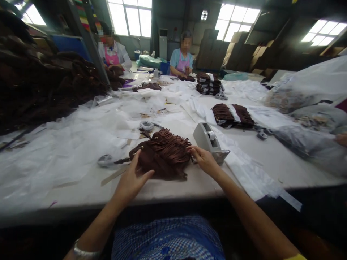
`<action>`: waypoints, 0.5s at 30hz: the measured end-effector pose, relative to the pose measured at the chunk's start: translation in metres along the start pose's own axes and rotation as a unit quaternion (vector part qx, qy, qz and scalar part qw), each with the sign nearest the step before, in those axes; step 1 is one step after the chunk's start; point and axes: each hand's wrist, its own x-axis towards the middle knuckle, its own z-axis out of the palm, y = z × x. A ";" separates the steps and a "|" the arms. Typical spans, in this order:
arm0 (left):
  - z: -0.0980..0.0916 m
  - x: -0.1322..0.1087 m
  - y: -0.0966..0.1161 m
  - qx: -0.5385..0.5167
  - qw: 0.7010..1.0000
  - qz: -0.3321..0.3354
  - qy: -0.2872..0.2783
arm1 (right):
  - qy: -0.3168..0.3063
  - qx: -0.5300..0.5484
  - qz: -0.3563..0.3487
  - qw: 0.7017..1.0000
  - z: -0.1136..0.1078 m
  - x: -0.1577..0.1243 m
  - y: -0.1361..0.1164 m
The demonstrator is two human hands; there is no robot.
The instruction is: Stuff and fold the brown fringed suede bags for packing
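No lettering, brand, number or sign can be read anywhere in this view. The brown fringed bag (165,155) just left of the tape dispenser (210,141) shows no legible tag. The white slips (173,108) on the desk (271,155) beyond the dispenser and the cardboard boxes (238,50) far behind it are too small and blurred to make out.

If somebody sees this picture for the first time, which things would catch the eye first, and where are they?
First comes the dark brown fringed bag at the near edge of the table, with the left hand flat on it and the right hand at its right side. Just behind the right hand stands a grey tape dispenser, and a big heap of brown bags fills the left side.
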 end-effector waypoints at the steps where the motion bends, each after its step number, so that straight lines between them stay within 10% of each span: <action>1: 0.002 0.009 0.001 -0.070 0.998 0.006 0.003 | 0.013 0.000 0.003 1.000 0.002 -0.003 0.002; 6: 0.019 0.028 -0.002 -0.244 0.967 -0.028 0.072 | 0.015 0.016 0.010 1.000 0.025 -0.004 0.014; 15: 0.023 0.022 0.029 -0.244 0.969 0.024 0.001 | 0.081 0.143 -0.002 0.986 0.026 0.006 -0.018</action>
